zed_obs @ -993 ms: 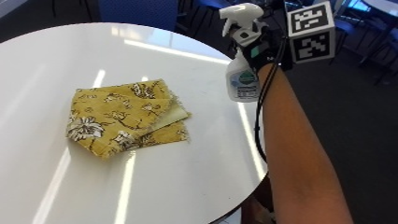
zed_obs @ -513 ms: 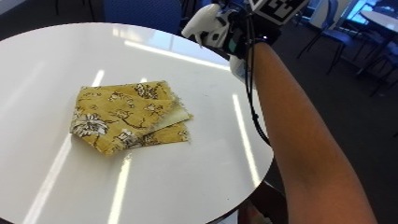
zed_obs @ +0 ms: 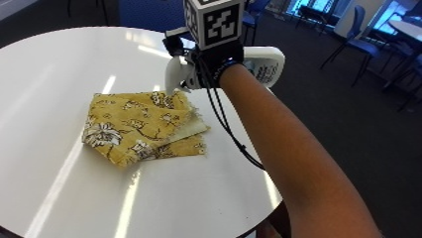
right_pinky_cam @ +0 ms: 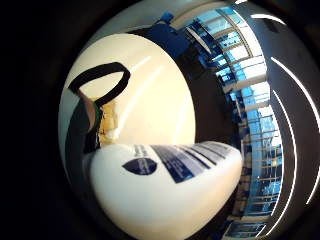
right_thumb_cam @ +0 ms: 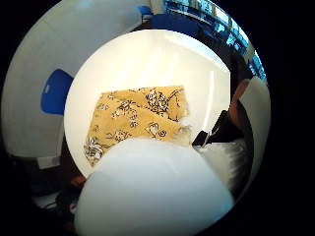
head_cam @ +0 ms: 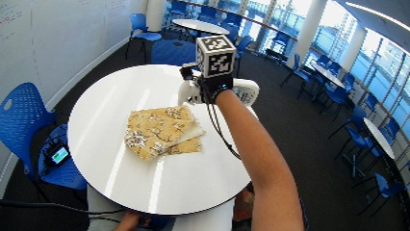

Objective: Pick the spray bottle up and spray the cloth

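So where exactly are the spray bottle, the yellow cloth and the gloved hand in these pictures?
spray bottle (zed_obs: 267, 67): outside view, on its labelled white body.
yellow cloth (zed_obs: 135, 126): outside view, on the middle of its top fold.
gloved right hand (zed_obs: 214, 62): outside view, on the glove's back, gripping the bottle.

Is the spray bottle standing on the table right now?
No: the gloved right hand holds the spray bottle tipped on its side in the air, above the white round table and beside the yellow cloth.

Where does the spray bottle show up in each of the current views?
Outside view: spray bottle tipped over, held in the right hand above the cloth.
Wide outside view: bottle, same place, above the cloth's far edge.
Thumb side palm view: white body fills the foreground.
Little finger side palm view: labelled body.
Shared landmark: round white table.
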